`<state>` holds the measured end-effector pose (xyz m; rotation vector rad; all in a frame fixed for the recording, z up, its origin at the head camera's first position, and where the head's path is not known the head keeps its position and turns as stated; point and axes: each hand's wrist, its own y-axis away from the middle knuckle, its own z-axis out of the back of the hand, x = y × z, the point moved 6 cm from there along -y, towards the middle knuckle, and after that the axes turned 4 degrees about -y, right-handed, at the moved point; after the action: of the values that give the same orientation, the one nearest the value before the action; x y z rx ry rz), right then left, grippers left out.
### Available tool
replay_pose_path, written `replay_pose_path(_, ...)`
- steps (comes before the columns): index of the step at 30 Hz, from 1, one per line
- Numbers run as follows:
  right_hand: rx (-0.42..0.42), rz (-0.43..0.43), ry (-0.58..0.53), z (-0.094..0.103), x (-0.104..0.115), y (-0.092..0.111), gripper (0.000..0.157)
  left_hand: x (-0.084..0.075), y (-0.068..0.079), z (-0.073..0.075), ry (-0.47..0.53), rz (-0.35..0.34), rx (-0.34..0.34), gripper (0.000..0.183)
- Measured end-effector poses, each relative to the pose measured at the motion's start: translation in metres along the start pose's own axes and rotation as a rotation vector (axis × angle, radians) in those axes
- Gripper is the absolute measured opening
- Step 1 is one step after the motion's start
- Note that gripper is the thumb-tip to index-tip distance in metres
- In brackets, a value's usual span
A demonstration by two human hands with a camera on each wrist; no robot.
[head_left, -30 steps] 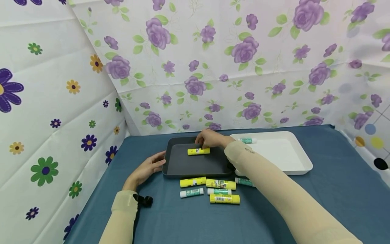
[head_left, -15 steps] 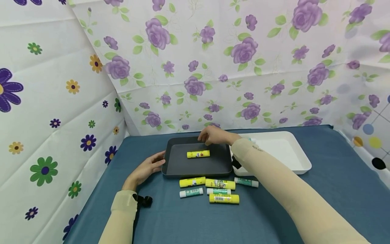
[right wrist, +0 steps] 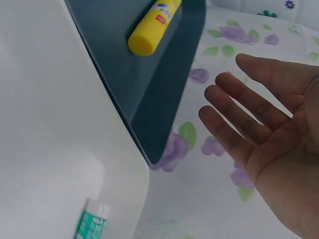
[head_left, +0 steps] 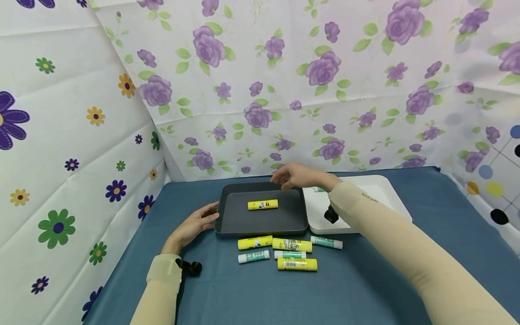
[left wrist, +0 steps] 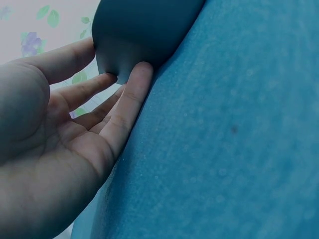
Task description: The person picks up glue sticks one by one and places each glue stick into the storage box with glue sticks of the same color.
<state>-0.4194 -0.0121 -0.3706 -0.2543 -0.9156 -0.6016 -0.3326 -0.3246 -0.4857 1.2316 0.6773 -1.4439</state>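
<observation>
A yellow glue stick (head_left: 262, 204) lies in the dark grey tray (head_left: 260, 223). My left hand (head_left: 197, 225) touches that tray's left edge; in the left wrist view its fairly straight fingertips rest against the grey tray's corner (left wrist: 134, 35). Above the back right part of the grey tray hovers my right hand (head_left: 298, 176), holding nothing. Its fingers are loosely spread in the right wrist view, apart from the yellow glue stick (right wrist: 154, 27). A green-and-white glue stick (head_left: 319, 189) sits in the white tray (head_left: 390, 198), partly hidden behind my right wrist.
In front of the trays lie several more glue sticks: yellow ones, such as the thick yellow glue stick (head_left: 297, 264), and green-and-white ones, such as the slim glue stick (head_left: 326, 242). A blue cloth (head_left: 227, 293) covers the table. Floral curtains (head_left: 243, 90) hang behind and at the left.
My right hand has let go of the yellow glue stick in the grey tray, then risen and moved back and right. The left hand stays at the tray's edge.
</observation>
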Motion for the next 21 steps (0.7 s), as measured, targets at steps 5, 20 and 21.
replay_pose_path(5,-0.02,0.015,0.014,0.009,0.01,0.017,0.038,0.0,0.001,0.0,-0.003,0.006,-0.005,0.062)
replay_pose_path(20,-0.052,0.055,-0.016,0.02,0.023,0.065,0.038,-0.002,-0.001,-0.002,-0.005,-0.008,0.015,0.063)
replay_pose_path(21,-0.052,0.057,-0.023,0.019,0.024,0.069,0.037,-0.002,0.0,-0.002,-0.002,-0.004,0.01,0.063)
